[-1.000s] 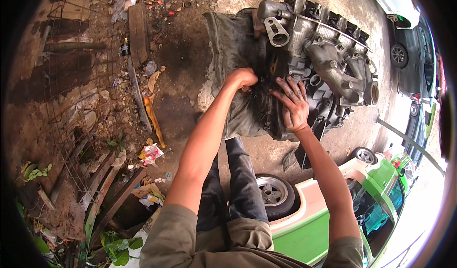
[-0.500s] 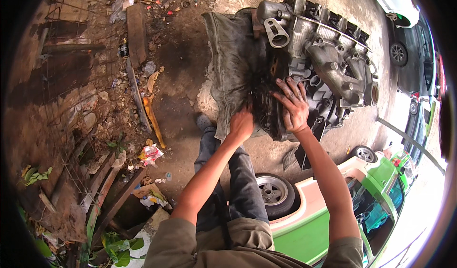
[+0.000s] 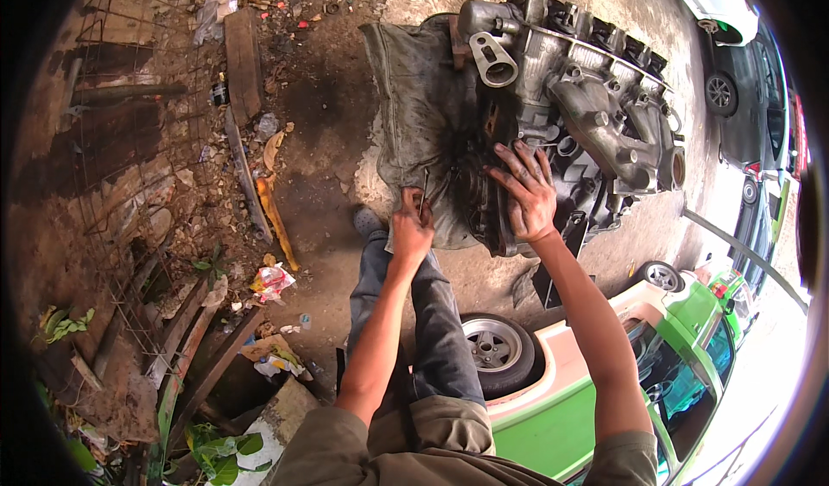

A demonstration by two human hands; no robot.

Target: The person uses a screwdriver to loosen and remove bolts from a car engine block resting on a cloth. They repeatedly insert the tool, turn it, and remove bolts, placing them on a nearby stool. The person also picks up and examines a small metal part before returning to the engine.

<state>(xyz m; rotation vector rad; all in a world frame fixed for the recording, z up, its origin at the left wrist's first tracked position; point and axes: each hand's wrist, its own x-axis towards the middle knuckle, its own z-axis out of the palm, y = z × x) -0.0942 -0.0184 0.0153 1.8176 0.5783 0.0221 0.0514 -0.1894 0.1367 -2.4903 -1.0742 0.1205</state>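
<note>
- Engine (image 3: 566, 88): lies on a dark sack (image 3: 393, 110), covering the sack's right side; the sack's left edge is exposed. Its dark end housing (image 3: 485, 196) reaches the sack's near edge.
- Left hand (image 3: 413, 225): over the sack's near left corner, apart from the engine. Fingers are closed, pinching a slim metal tool (image 3: 425, 180) that points away from the person. The tool's lower end is hidden in the hand.
- Right hand (image 3: 528, 196): laid on the engine beside the dark end housing, fingers spread, gripping nothing visible. How hard it presses cannot be told.
- Caution: fingertips look blackened. Grease could let the slim metal tool slip from the pinch and drop onto the sack.
- Caution: the sack looks soft and creased. Uneven support could let the engine rock if the right hand bears down on one side.
- Caution: a slipping tool could strike the spread fingers if worked close to them.
</note>
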